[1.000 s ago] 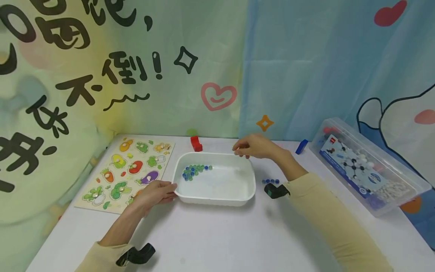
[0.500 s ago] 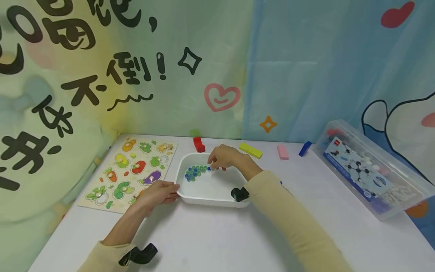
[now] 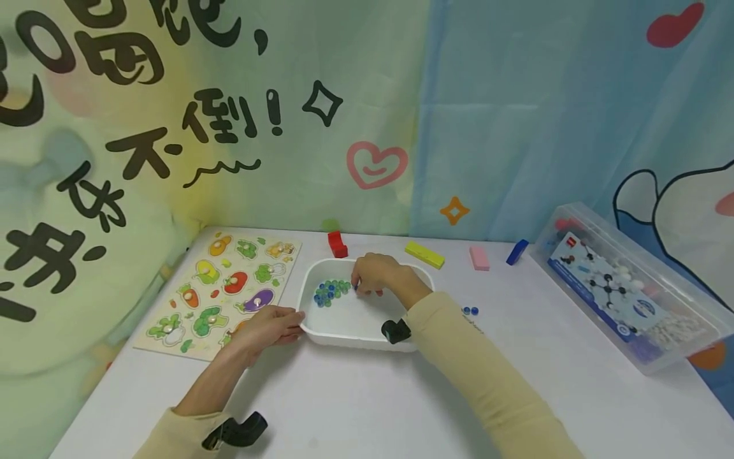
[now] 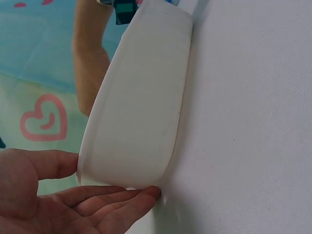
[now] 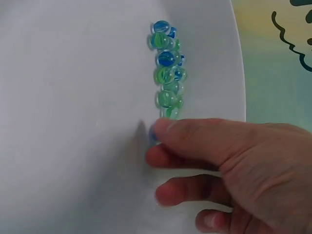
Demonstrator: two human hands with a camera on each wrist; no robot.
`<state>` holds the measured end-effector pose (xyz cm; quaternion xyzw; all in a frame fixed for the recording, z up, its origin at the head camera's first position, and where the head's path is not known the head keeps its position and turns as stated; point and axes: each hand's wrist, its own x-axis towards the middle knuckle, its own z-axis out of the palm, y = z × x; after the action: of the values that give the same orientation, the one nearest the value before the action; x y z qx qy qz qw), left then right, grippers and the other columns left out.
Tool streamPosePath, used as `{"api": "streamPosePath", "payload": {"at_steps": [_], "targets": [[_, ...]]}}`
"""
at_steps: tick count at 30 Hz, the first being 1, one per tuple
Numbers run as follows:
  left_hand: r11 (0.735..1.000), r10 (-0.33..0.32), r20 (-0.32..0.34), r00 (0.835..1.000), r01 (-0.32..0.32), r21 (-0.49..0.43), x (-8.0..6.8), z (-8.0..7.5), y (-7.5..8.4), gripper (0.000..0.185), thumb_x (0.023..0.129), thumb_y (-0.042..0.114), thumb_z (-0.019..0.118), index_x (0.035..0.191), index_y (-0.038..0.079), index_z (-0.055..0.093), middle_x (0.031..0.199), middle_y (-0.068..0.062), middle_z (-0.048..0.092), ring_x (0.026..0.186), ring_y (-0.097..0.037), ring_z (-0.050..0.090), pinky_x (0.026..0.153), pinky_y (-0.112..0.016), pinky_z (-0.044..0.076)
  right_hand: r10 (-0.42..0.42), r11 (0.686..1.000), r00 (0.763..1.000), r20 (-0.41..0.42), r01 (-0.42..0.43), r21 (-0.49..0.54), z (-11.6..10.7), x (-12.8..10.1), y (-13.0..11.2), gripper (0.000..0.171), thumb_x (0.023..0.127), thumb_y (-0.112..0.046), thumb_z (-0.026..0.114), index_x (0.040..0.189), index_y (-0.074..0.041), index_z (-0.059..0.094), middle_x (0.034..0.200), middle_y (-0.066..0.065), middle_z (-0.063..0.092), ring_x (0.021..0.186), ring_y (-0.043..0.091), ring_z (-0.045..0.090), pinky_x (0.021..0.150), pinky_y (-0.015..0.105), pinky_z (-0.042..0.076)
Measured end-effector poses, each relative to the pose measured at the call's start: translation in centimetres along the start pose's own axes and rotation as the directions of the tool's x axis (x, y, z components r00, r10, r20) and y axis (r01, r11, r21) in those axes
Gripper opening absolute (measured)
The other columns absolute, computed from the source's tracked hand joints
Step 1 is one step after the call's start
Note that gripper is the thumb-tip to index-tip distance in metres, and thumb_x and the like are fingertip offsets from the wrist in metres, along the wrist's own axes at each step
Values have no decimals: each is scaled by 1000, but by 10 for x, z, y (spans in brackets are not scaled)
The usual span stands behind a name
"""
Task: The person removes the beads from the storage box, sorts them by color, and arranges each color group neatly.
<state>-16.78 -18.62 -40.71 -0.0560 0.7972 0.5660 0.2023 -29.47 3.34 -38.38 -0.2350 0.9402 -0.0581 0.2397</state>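
Note:
My left hand holds the left end of a white plastic tray. In the left wrist view its thumb lies at the rim and the other fingers are under the end wall. Inside the tray, my right hand has thumb and forefinger at a blue marble, pinching it at the near end of a row of marbles. Its remaining fingers are loosely bent. The clear green and blue marbles cluster at the tray's left side. More blue marbles lie on the table, partly behind my right sleeve.
A wooden vegetable puzzle board lies left of the tray. Behind it sit a red block, a yellow block, a pink block and a blue block. A clear plastic box of molecule-model parts stands right.
My right hand has moved left and down from over the tray's far right rim to the marbles inside. The left hand keeps its hold on the tray. The head view has shifted slightly.

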Motion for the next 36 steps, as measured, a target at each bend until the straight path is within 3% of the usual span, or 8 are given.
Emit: {"api": "streamPosePath", "payload": {"at_steps": [7, 13, 18, 23, 27, 31, 36], "targets": [[1000, 12, 9, 1000, -12, 8, 1, 3, 1, 37, 99, 19, 53, 123, -8, 60, 119, -20, 68, 107, -27, 68, 96, -37, 56, -2, 1000, 1000, 2, 2, 5, 3, 0, 6, 9, 87, -21, 73, 96, -19, 74, 78, -2, 66, 59, 14, 63, 63, 23, 52], [1000, 11, 6, 1000, -11, 17, 1, 5, 1, 37, 99, 19, 53, 123, -8, 60, 118, -20, 68, 106, -26, 69, 95, -37, 56, -44, 998, 999, -20, 45, 48, -1, -5, 12, 13, 89, -22, 70, 101, -19, 75, 78, -3, 66, 64, 20, 65, 59, 21, 49], [1000, 5, -2, 1000, -5, 11, 2, 6, 2, 36, 99, 18, 53, 123, -8, 61, 118, -20, 68, 106, -25, 69, 95, -37, 56, -123, 984, 990, -64, 130, 118, -20, -27, 28, 21, 91, -23, 68, 110, -14, 73, 85, 0, 70, 74, 30, 67, 60, 20, 49], [1000, 3, 6, 1000, -3, 11, 1, 7, 4, 37, 99, 18, 53, 124, -9, 60, 120, -21, 67, 109, -27, 68, 97, -37, 55, -170, 968, 976, -135, 191, 164, -38, -63, 66, 23, 91, -21, 67, 111, -10, 72, 89, 7, 72, 61, 17, 61, 56, 21, 49], [1000, -7, -5, 1000, 7, 21, 0, 5, 3, 38, 100, 19, 53, 125, -9, 59, 121, -21, 66, 109, -27, 67, 96, -36, 55, -135, 969, 977, -166, 165, 185, -42, -93, 106, 26, 92, -22, 66, 114, -8, 71, 86, 4, 71, 62, 13, 59, 54, 24, 49], [1000, -11, -8, 1000, 11, 25, 0, 4, 2, 39, 100, 20, 53, 126, -9, 58, 123, -21, 65, 110, -28, 67, 96, -36, 55, -55, 971, 979, -198, 98, 217, -32, -120, 149, 26, 93, -22, 65, 113, -8, 70, 82, 0, 70, 63, 14, 58, 53, 24, 47], [1000, -11, -6, 1000, 11, 22, 0, 3, 0, 39, 99, 20, 53, 125, -9, 59, 122, -21, 66, 110, -28, 67, 97, -37, 55, 22, 962, 977, -210, 37, 271, -4, -145, 193, 24, 92, -21, 66, 110, -6, 71, 83, 4, 71, 64, 17, 58, 52, 23, 43]]}}
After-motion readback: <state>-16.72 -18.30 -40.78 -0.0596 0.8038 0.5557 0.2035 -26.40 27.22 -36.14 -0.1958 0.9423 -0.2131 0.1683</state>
